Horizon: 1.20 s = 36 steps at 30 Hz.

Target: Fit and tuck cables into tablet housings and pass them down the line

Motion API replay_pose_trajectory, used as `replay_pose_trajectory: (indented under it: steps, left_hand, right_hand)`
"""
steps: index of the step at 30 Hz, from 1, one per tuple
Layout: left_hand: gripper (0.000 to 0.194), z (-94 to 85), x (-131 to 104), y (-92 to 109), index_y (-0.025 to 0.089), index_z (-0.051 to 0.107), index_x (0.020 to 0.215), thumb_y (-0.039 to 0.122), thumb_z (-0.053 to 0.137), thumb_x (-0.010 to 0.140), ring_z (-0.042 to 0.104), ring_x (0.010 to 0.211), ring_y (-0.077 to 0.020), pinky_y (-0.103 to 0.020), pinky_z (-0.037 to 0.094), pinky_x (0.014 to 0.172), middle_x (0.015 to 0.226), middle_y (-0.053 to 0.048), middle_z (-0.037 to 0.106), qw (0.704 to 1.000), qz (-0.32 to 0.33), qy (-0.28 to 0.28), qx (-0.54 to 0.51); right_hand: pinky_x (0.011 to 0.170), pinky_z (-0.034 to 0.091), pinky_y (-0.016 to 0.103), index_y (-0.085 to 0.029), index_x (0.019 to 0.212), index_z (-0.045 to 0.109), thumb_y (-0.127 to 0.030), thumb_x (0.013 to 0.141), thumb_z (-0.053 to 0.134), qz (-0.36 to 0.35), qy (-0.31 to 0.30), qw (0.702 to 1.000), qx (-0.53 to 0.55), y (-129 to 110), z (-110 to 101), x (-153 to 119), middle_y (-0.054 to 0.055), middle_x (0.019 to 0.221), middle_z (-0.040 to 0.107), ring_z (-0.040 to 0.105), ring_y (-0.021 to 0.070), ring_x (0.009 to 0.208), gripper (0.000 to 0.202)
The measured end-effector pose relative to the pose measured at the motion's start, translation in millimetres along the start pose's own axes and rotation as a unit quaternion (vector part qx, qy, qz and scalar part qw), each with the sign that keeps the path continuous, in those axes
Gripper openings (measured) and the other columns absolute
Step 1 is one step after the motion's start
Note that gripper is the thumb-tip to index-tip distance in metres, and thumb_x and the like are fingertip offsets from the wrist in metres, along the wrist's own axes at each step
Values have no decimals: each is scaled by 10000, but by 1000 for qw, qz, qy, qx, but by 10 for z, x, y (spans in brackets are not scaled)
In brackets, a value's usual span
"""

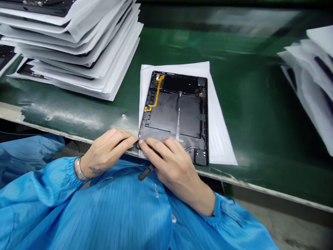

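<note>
An opened black tablet housing [166,107] lies on a white sheet [221,139], its inside facing up, with a yellow flex cable [157,93] along its left side. At its near left corner, my left hand [108,149] has thumb and fingers pinched together; what is between the fingertips is too small to make out. My right hand [174,163] is closed round a slim black tool [147,172], whose flat end sticks out below the palm. The right index fingertip presses near the same corner, and the tool's working tip is hidden.
A tall stack of dark panels interleaved with white sheets [104,66] stands at the left. Another such stack [314,69] is at the right. A tiny metallic piece [123,115] lies on the green table [255,104]. The table's worn front edge [260,187] runs close to my body.
</note>
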<state>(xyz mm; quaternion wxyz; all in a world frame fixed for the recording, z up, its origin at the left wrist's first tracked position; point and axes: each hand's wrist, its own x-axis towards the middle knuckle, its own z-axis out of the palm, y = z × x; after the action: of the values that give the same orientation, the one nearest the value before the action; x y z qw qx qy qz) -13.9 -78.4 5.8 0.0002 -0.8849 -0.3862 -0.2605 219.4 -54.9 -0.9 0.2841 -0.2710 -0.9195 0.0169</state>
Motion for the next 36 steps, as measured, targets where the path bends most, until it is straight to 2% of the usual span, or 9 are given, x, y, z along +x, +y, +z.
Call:
replay_pose_trajectory:
  steps: [5, 7, 9, 11, 16, 21, 29, 33, 36]
  left_hand:
    - [291, -13, 51, 8, 70, 593, 1243, 77, 428, 1003, 665, 969, -224, -355, 585, 851, 1043, -144, 699, 997, 61, 1, 43]
    - [284, -37, 87, 33, 66, 599, 1231, 90, 435, 1000, 674, 938, -234, -367, 596, 822, 1008, -145, 706, 992, 90, 0, 82]
    - [264, -50, 113, 58, 63, 611, 1200, 96, 448, 996, 678, 913, -241, -371, 600, 784, 978, -142, 707, 986, 115, -7, 117]
    - [249, -40, 124, 69, 72, 613, 1176, 91, 438, 1000, 674, 894, -231, -356, 595, 760, 975, -137, 707, 986, 116, -18, 115]
    - [254, 55, 72, 41, 115, 603, 1216, 72, 470, 1004, 646, 961, -189, -306, 562, 871, 1039, -92, 704, 999, 19, -1, 30]
    - [254, 103, -24, 44, 115, 610, 1224, 84, 492, 1002, 644, 999, -198, -328, 554, 910, 1068, -103, 704, 1000, 4, 15, 9]
    - [217, 50, 61, 41, 133, 607, 1202, 111, 525, 1003, 632, 979, -178, -303, 541, 886, 1078, -85, 689, 1000, -19, 10, -10]
    - [127, 1, 271, -8, 159, 619, 1103, 195, 526, 1024, 614, 932, -154, -284, 513, 875, 1035, -57, 645, 998, -43, -26, -47]
    - [95, -27, 420, -41, 166, 588, 1000, 201, 505, 1028, 579, 869, -154, -289, 484, 810, 953, -30, 582, 991, -42, -97, -81]
  right_hand:
    - [647, 461, 371, -86, 1183, 664, -102, 1000, 444, 12, 8, 1000, 13, -12, 8, 7, 105, 1048, 737, 507, 203, 768, 287]
    - [706, 509, 378, -101, 1231, 636, -269, 1007, 531, 28, 9, 997, 66, 23, -66, 4, 123, 1082, 716, 555, 216, 839, 299]
    - [786, 547, 402, -113, 1313, 578, -467, 987, 543, 51, 6, 990, 128, 85, -188, -2, 151, 1145, 673, 597, 248, 966, 483]
    - [817, 555, 417, -137, 1363, 539, -524, 994, 491, 71, 1, 987, 144, 148, -305, -7, 161, 1178, 640, 604, 268, 1031, 537]
    - [715, 504, 346, -150, 1158, 653, -278, 1024, 496, 31, -5, 997, 70, 148, -278, -11, 114, 1022, 678, 581, 207, 855, 242]
    - [698, 473, 340, -123, 1165, 661, -247, 1028, 486, 18, -16, 999, 23, 66, -82, -40, 115, 1007, 701, 544, 204, 829, 254]
    - [713, 451, 340, -115, 1173, 641, -182, 1010, 514, 25, -7, 998, 55, 94, -83, -82, 113, 1053, 709, 552, 196, 848, 217]
    - [715, 454, 339, -126, 1168, 636, -183, 1014, 507, 35, -13, 997, 60, 80, -88, -72, 109, 1064, 711, 535, 196, 842, 209]
    - [716, 455, 342, -116, 1168, 628, -163, 1006, 516, 34, -14, 997, 65, 68, -92, -67, 112, 1073, 711, 517, 197, 835, 202]
